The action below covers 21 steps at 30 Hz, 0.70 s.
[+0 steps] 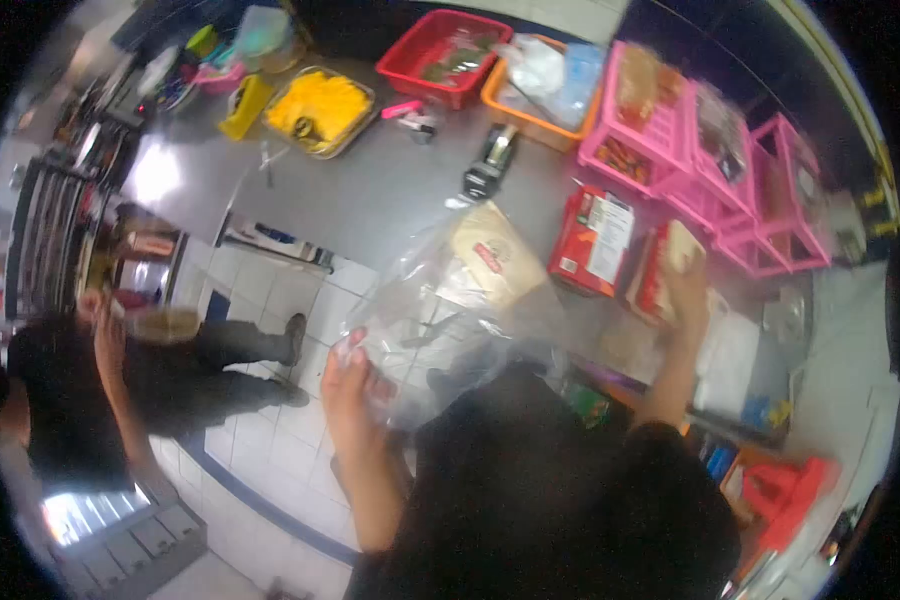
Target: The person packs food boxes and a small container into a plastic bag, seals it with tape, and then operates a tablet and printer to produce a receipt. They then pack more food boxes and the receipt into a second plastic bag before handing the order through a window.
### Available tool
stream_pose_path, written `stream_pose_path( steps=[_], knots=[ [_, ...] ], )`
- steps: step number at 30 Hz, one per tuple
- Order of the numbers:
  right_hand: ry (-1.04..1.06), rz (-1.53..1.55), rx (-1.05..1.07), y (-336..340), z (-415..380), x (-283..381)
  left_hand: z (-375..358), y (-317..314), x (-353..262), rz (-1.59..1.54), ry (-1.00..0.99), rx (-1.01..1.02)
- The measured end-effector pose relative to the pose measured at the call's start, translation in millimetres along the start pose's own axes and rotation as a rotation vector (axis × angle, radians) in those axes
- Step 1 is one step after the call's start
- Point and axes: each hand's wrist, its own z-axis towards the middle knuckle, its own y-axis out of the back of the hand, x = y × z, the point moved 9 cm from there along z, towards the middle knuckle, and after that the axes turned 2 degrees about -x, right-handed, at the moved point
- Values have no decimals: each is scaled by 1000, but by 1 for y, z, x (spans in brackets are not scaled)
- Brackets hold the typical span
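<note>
My left hand (353,388) is closed on the edge of a clear plastic bag (415,330), which hangs open in front of my body. A cream paper bag with a red logo (485,255) shows at the far side of the plastic, its upper corner over the steel table edge. On the right, my right hand (686,295) reaches to a cream paper bag (682,245) at an open red box, fingers curled at it and blurred. Left of that hand lies a red box with a white label (592,242).
A steel table (360,200) holds a tray of shredded yellow food (320,108), a red basin (440,55), an orange basket (545,90), a black device (490,165) and pink racks (710,150). At left stands another person (120,390), hands close together.
</note>
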Motion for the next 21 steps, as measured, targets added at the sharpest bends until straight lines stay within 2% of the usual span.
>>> stream_pose_path(
  steps=[1, 4, 5, 7, 8, 9, 10, 12, 13, 15, 16, 17, 18, 19, 20, 21],
  knots=[
    [80, 356, 49, 8, -1, 0, 4, 0, 1, 15, 34, 33],
    [119, 679, 337, 83, -72, 124, 6, 8, -2, 133, 33, 12],
    [121, 681, 343, 92, -87, 149, 5, 8, 1, 188, 48, 55],
    [192, 1128, 863, 78, -149, 215, 4, 10, 4, 192, 5, 118],
    [134, 1186, 1056, 57, -181, 243, 0, 9, 5, 129, 11, 150],
    [76, 1237, 1248, 34, -205, 269, -5, 6, 6, 64, 20, 185],
    [-54, 915, 1351, -31, -218, 245, -7, 6, 8, 68, 18, 210],
    [-62, 800, 1580, -91, -265, 274, -11, 13, 8, -240, -23, 219],
    [-137, 687, 1667, -104, -291, 292, -13, 16, 13, -237, -24, 240],
    [-77, 715, 1411, -153, -290, 290, -15, 22, 34, -186, 66, 192],
    [-69, 709, 1403, -173, -292, 290, -30, 7, 32, -86, 124, 319],
    [259, 289, 1080, -185, -273, 288, -35, 7, 34, -94, 125, 323],
    [545, -119, 718, -186, -261, 293, -47, -3, 40, -114, 183, 460],
    [536, -120, 720, -200, -265, 293, -60, -12, 45, -128, 245, 598],
    [621, -367, 586, -209, -262, 297, -65, -16, 42, -122, 241, 623],
    [653, -487, 513, -215, -262, 297, -65, -18, 41, -115, 244, 634]
  ],
)
